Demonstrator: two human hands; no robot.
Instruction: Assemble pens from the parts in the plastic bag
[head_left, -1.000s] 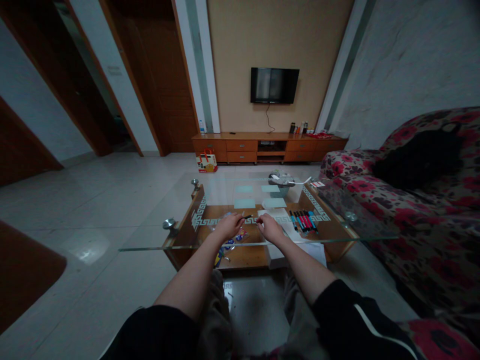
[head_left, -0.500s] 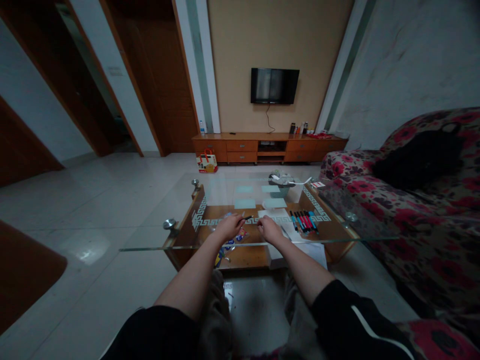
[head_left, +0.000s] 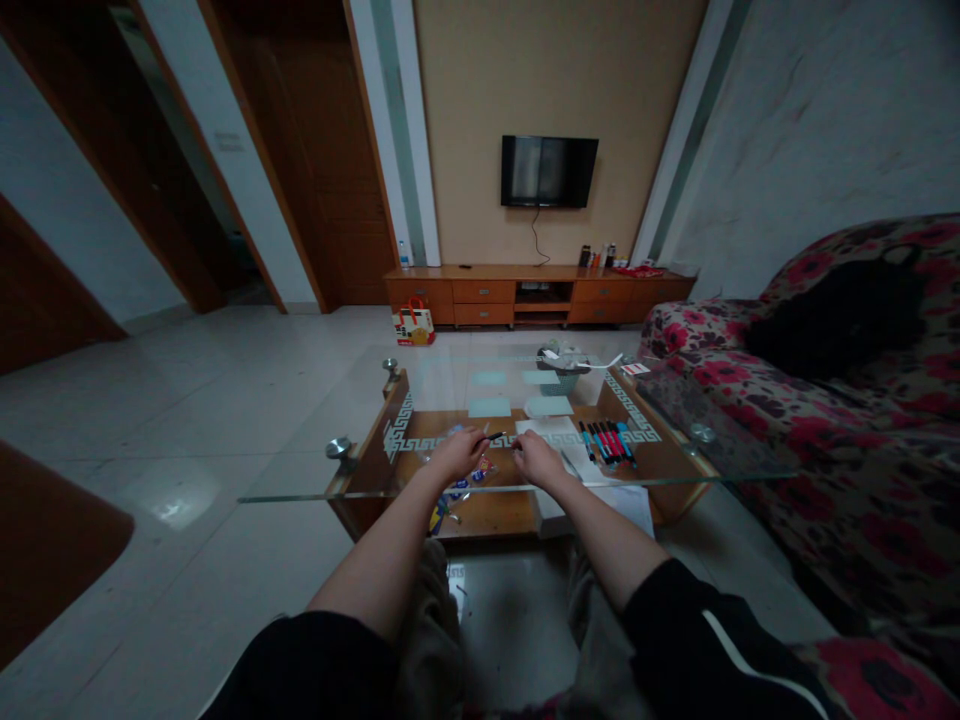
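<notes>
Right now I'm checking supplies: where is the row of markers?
In the head view, the row of markers is right of centre, between the right hand and the floral sofa.

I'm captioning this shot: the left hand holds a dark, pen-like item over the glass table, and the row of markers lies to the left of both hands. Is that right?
Not quite: the head view shows the row of markers to the right of both the left hand and the right hand. The left hand does hold a dark, pen-like item over the glass table.
</notes>
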